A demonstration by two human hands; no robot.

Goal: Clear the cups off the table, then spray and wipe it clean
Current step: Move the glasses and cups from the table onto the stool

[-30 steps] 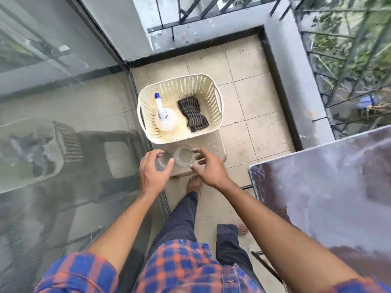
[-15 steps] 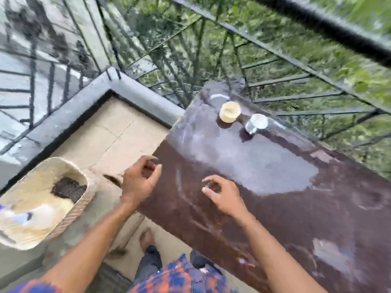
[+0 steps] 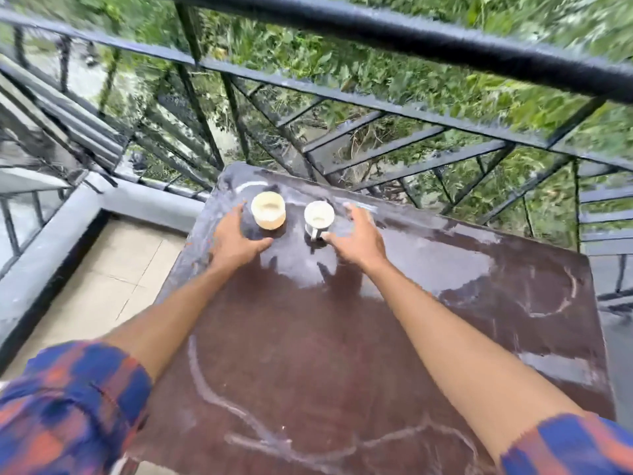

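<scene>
Brown, the table (image 3: 308, 344) bears a cup (image 3: 268, 211) and mug (image 3: 319, 218) near its far-left corner, our left hand (image 3: 235, 241) and right hand (image 3: 360, 238) spread beside them.

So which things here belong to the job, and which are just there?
Job: tan cup, white mug, stained table, left hand and right hand, both open beside the cups.
Just there: balcony railing, greenery, tiled floor.

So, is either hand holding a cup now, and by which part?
Nothing is held yet. The left hand is open beside the tan cup, the right hand open beside the white cup; its thumb is close to the handle, touch unclear.
</scene>
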